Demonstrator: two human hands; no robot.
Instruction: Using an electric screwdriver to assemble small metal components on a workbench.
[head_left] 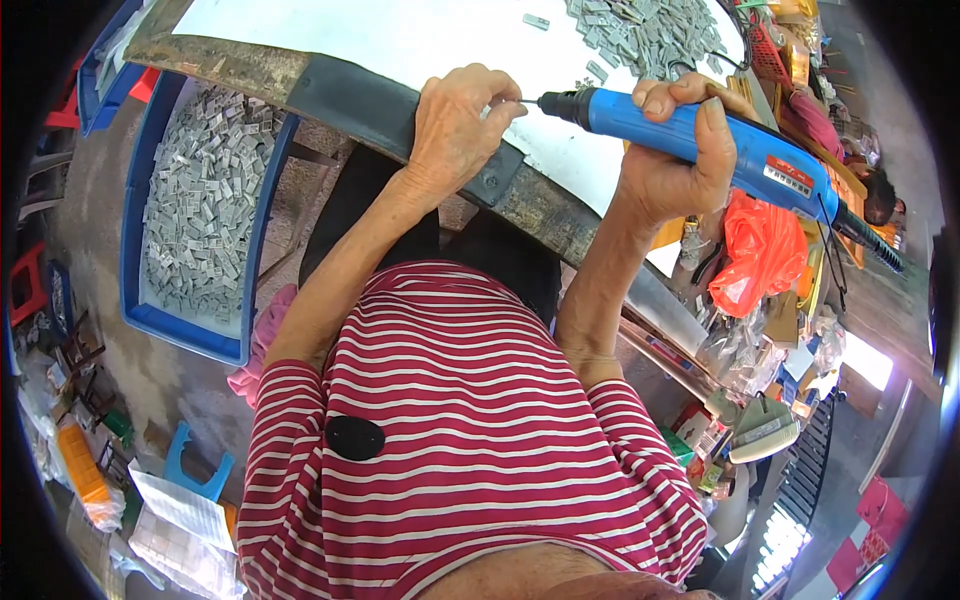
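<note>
Right hand (672, 182) at two o'clock clasps a blue power screwdriver (757, 158), likely aligning its bit (529, 101) with the left hand (456, 125), pinched together at twelve.

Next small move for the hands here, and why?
I'd hold the left hand steady and fine-align the bit with the right hand, before applying any pressure. The right hand grips the blue driver, and its bit reaches the left fingertips, so a slip could catch them. Whatever they pinch is hidden.
</note>
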